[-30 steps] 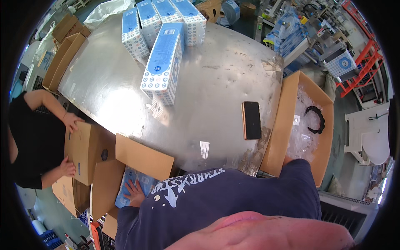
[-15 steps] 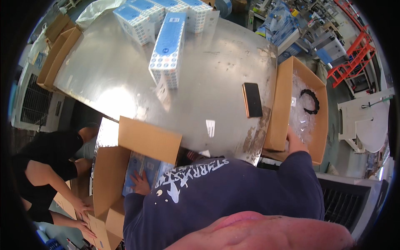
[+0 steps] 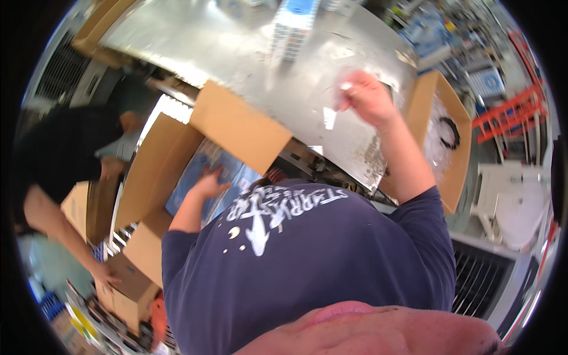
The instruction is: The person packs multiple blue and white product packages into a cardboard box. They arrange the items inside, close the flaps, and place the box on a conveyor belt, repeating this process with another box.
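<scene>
Nearest the camera, a navy shirt [image 3: 307, 260] w/ a white print fills the lower middle, both arms reaching out from it. Left hand [image 3: 208, 184] lies flat, fingers spread, on blue packs [image 3: 204, 171] inside an open carton [image 3: 177, 154] at the person's left; it presses on them, not gripping. The carton sits below the table edge, one flap [image 3: 239, 127] standing up btwn the packs and the tabletop. Right hand [image 3: 367, 97] is raised over the steel table [image 3: 236, 53], fingers curled round smth small and white; blurred, so can't tell what it is or how tight the grip is. Just beside it on the table lies a small white slip [image 3: 329, 117]. Right of the arm, a second open box [image 3: 441, 142] rests at the table's end w/ a black cable coil [image 3: 448, 131] and clear plastic inside. Far left, a co-worker in black [image 3: 65, 148] bends over, one hand [image 3: 106, 275] on a small carton [image 3: 127, 290] low down. Farther up the table stands a blue-and-white stack [image 3: 293, 29], well apart from both hands. Beyond, an orange rack [image 3: 512, 109], blurred.
</scene>
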`<state>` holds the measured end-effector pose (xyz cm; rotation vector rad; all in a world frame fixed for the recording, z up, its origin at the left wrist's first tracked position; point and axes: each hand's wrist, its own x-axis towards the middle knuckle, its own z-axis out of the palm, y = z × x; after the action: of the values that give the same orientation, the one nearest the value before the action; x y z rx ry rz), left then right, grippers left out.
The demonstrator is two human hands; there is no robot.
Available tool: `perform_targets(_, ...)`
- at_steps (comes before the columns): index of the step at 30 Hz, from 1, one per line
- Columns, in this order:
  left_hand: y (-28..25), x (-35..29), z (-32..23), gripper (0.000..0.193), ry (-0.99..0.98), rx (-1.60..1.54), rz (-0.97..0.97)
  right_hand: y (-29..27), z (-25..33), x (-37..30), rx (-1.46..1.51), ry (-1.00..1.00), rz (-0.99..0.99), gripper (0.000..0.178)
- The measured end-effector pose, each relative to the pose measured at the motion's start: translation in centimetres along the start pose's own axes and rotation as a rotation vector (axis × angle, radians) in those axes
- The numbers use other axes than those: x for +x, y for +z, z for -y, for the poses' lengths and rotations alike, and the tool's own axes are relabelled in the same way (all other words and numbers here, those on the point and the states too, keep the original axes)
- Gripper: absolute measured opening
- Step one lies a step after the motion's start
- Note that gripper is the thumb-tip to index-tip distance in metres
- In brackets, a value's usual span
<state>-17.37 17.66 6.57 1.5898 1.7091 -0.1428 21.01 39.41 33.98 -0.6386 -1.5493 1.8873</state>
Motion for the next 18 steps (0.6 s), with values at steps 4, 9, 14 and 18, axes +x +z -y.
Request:
perform_targets(4, -1.6, 1.3, 2.7, 0.073, 0.025, -0.066, 0.023, 13.4, -5.5, 4.9, 0.033, 0.314, 0.347, 0.027)
perform_targets(9, -1.8, -0.3, 8.4, 0.068, -0.086, -0.644, -0.250, 16.8, -8.6, 7.5, -1.104, 0.063, 0.765, 0.045)
perform_targets(14, -1.4, -2.0, 8.2, 0.057, -0.229, -0.687, -0.301, 7.0, -5.5, 14.3, -1.101, -0.029, 0.241, 0.027)
perform_targets(18, -10.5, -2.4, 1.3, 0.048, -0.195, -0.655, -0.366, -4.3, -0.4, 24.4, -1.376, -0.290, -0.106, 0.037)
